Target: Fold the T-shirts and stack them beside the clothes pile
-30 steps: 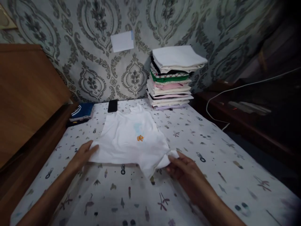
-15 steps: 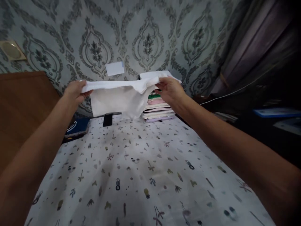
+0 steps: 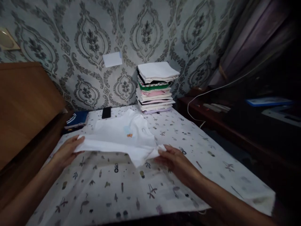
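A white T-shirt (image 3: 113, 128) with a small blue and orange print lies partly spread over the patterned sheet (image 3: 122, 194), its near edge lifted. My left hand (image 3: 68, 150) pinches that edge at its left end, thumb on top. At the other end, my right hand (image 3: 172, 158) grips the fabric near a sleeve between thumb and fingers. The near strip of cloth is stretched between both hands, and a corner of it hangs down in the middle right. The far part of the shirt rests on the sheet.
A tall stack of folded clothes (image 3: 156, 91) stands at the back by the wall. A black phone (image 3: 106, 112) and folded dark blue clothes (image 3: 77, 119) lie at the back left. On the right, a white cable (image 3: 191, 103) hangs beside the dark furniture.
Both hands have come down and toward me, lowering the T-shirt from mid-air onto the sheet. Its printed side now shows, and the clothes stack behind is uncovered.
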A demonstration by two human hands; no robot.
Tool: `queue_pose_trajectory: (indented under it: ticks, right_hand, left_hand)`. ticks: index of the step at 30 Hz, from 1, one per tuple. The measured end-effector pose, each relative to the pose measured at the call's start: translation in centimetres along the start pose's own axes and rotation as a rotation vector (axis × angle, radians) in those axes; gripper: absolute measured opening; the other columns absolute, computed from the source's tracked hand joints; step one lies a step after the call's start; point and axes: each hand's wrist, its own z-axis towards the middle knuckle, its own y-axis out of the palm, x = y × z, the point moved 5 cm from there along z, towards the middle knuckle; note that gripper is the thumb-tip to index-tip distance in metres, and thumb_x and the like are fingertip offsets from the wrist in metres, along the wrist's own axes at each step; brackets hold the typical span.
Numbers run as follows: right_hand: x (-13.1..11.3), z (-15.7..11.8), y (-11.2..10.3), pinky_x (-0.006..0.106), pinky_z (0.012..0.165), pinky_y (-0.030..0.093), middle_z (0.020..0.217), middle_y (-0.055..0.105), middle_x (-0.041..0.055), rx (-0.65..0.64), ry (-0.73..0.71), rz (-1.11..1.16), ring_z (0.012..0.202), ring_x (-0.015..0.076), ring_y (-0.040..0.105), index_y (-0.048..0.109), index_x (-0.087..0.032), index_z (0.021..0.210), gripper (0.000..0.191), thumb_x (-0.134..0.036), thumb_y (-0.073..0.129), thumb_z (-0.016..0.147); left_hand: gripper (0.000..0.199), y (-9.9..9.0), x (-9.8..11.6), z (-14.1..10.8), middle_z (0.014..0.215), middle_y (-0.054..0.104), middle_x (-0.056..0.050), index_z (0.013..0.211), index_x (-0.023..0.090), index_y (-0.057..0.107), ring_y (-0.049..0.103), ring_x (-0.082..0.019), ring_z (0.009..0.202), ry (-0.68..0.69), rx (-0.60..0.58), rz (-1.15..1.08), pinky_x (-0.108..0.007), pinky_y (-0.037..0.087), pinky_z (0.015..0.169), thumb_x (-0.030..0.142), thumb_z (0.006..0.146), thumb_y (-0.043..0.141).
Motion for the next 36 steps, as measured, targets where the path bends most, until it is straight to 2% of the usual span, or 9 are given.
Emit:
queue_pose_trajectory:
  ticks: [4,9,13,17,21,24,29,32,36]
  right_hand:
    - [4.0,-3.4,-0.2,0.029,0.077,0.058,0.093,0.078,0.0085,-0.003,0.168,0.089,0.079,0.0186,0.073,0.075,-0.019,0.093,0.032,-0.037,0.084,0.069]
    - [5.8,-5.7,0.0,0.029,0.074,0.058,0.098,0.077,0.0124,-0.035,0.206,0.053,0.085,0.0221,0.075,0.074,-0.016,0.099,0.041,-0.043,0.083,0.07]
    - [6.4,-6.8,-0.6,0.027,0.068,0.056,0.093,0.077,0.0096,-0.129,0.257,-0.103,0.08,0.0204,0.074,0.073,-0.017,0.098,0.044,-0.052,0.079,0.071]
    - [4.2,-5.6,-2.5,0.022,0.046,0.041,0.065,0.07,0.0037,-0.24,0.227,-0.478,0.051,0.0147,0.063,0.071,-0.019,0.075,0.032,-0.05,0.077,0.073]
    - [-1.3,1.2,-4.2,0.027,0.049,0.039,0.053,0.063,0.0019,-0.126,-0.063,-0.805,0.045,0.0148,0.053,0.062,-0.021,0.056,0.033,-0.046,0.072,0.077]
    - [-4.8,8.5,-2.8,0.03,0.066,0.044,0.069,0.069,0.0039,0.057,-0.357,-1.142,0.066,0.0196,0.061,0.07,-0.02,0.07,0.021,-0.032,0.061,0.084]
    - [-4.8,19.7,1.5,0.035,0.097,0.043,0.133,0.06,0.0195,0.216,-0.309,-1.54,0.12,0.0284,0.056,0.062,-0.01,0.124,0.035,-0.023,0.046,0.095]
    - [-4.0,24.1,3.0,0.042,0.098,0.042,0.136,0.056,0.0239,0.263,-0.263,-1.585,0.124,0.034,0.051,0.06,-0.008,0.124,0.038,-0.031,0.044,0.098]
    - [-3.5,28.0,3.9,0.044,0.101,0.04,0.138,0.052,0.0254,0.297,-0.263,-1.634,0.128,0.0359,0.046,0.057,-0.008,0.126,0.047,-0.044,0.047,0.097]
  left_hand:
    - [0.042,0.2,-4.6,-4.6,0.079,0.064,-0.001,0.09,0.021,0.063,0.061,-0.015,0.064,-0.243,-0.062,-0.178,-0.022,0.052,0.049,0.042,0.06,0.084]
    - [0.058,-1.0,-6.8,-7.8,0.084,0.067,-0.003,0.098,0.023,0.064,0.065,-0.02,0.07,-0.328,0.0,-0.135,-0.025,0.05,0.049,0.045,0.05,0.088]
    - [0.051,-0.6,-8.6,-9.2,0.066,0.061,0.0,0.088,0.023,0.064,0.058,-0.019,0.056,-0.31,-0.27,0.013,-0.027,0.042,0.042,0.049,0.05,0.086]
    - [0.05,-1.0,-10.2,-8.8,0.052,0.059,0.002,0.091,0.024,0.061,0.053,-0.019,0.045,-0.303,-0.429,0.258,-0.028,0.038,0.042,0.061,0.06,0.075]
    - [0.047,-1.4,-8.3,-3.8,0.053,0.06,0.002,0.086,0.024,0.054,0.056,-0.02,0.049,-0.106,-0.462,0.506,-0.027,0.039,0.046,0.067,0.068,0.062]
    - [0.039,-0.9,-5.1,2.8,0.064,0.066,0.0,0.094,0.023,0.054,0.062,-0.021,0.06,0.085,-0.316,0.705,-0.029,0.046,0.054,0.059,0.078,0.052]
    - [0.043,2.9,-1.2,12.9,0.112,0.069,-0.016,0.118,0.013,0.056,0.067,-0.025,0.101,0.292,0.008,1.001,-0.032,0.05,0.085,0.039,0.086,0.044]
    - [0.045,5.1,-1.3,16.2,0.12,0.066,-0.021,0.117,0.01,0.06,0.062,-0.03,0.113,0.302,0.024,1.041,-0.036,0.048,0.092,0.039,0.085,0.047]
    - [0.035,5.8,-2.5,17.9,0.106,0.071,-0.015,0.104,0.016,0.065,0.065,-0.031,0.106,0.301,0.007,1.084,-0.036,0.049,0.086,0.04,0.085,0.048]
